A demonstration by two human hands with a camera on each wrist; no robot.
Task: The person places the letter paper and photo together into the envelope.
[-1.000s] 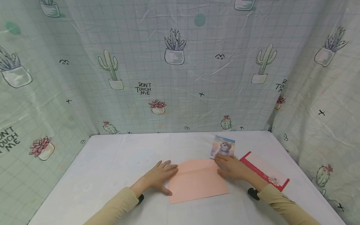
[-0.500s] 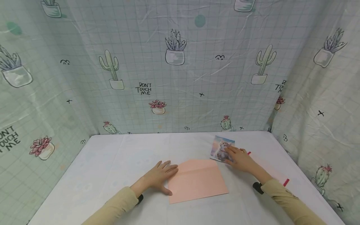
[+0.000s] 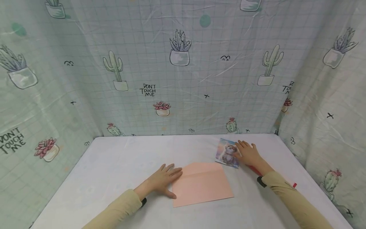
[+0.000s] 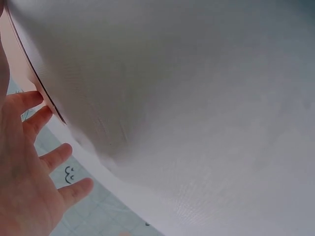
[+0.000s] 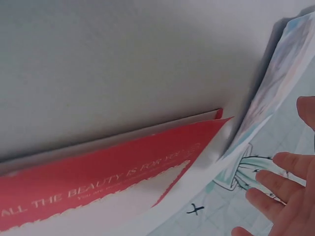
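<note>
A peach-coloured envelope [image 3: 203,187] lies flat in the middle of the table, its flap folded out on the far side. My left hand [image 3: 161,180] rests with spread fingers at the envelope's left edge; the left wrist view shows the fingertips [image 4: 35,100] against that edge. Beyond the envelope to the right lies a kitten picture card [image 3: 227,156]. At the card's right edge is my right hand [image 3: 251,156], fingers extended, thumb side towards the card; whether it touches is hard to tell. In the right wrist view the fingers [image 5: 290,189] look straight and hold nothing.
A red-and-white greeting card [image 5: 98,172] with printed lettering lies under the right forearm, mostly hidden in the head view. White cloth covers the table [image 3: 137,149]. A cactus-print curtain [image 3: 183,82] stands behind and on both sides.
My right hand has left the envelope's flap corner, passed over the kitten card and come to its right edge. My left hand and the envelope stay put.
</note>
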